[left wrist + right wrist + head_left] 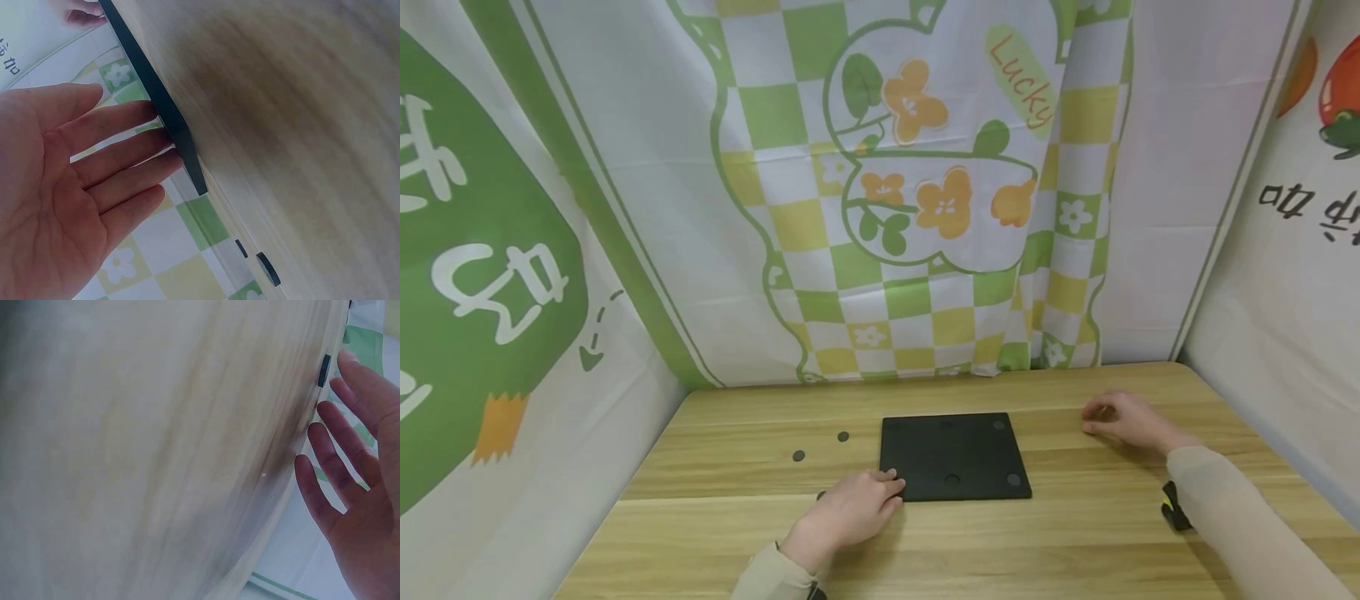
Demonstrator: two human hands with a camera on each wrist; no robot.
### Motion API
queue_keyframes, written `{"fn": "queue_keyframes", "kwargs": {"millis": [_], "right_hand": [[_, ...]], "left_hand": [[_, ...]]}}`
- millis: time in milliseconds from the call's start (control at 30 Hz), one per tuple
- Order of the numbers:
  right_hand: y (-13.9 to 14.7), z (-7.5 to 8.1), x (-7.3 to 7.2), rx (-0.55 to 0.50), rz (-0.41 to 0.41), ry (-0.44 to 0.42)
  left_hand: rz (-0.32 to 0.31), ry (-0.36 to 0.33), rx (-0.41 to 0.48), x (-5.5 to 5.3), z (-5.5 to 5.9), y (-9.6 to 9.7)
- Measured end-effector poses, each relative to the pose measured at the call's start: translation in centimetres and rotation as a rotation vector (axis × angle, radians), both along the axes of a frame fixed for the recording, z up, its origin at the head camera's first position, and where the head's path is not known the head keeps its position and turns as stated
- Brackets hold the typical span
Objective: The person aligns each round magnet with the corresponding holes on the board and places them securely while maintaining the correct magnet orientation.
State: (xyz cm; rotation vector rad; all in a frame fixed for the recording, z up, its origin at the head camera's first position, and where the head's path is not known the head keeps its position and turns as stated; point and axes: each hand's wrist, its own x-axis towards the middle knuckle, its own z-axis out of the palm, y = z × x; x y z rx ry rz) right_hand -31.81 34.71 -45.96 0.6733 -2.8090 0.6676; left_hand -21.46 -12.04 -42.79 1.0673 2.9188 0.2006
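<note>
A flat black rectangular board [955, 454] lies on the wooden table, with round dark spots on its top. My left hand [853, 508] is at its near left corner. Its extended fingertips touch the board's dark edge [150, 81] in the left wrist view, the palm facing that camera. To the right of the board, my right hand [1123, 418] stays low over the tabletop, apart from the board. Its fingers are loosely bent and spread, with nothing between them in the right wrist view, where the hand [369, 481] shows palm and fingertips.
Small dark discs lie left of the board: one farther back [843, 436], another [798, 456] beside it, and a third partly hidden behind my left hand. Patterned cloth [925, 317] hangs at the table's [737, 417] back edge, with more cloth at both sides.
</note>
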Motion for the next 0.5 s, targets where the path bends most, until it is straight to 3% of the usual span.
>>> {"fn": "queue_keyframes", "kwargs": {"millis": [500], "right_hand": [[0.87,-0.42,-0.41,-0.066,0.007,-0.06]], "left_hand": [[0.014,-0.016,0.01,0.1,-0.03,-0.07]]}}
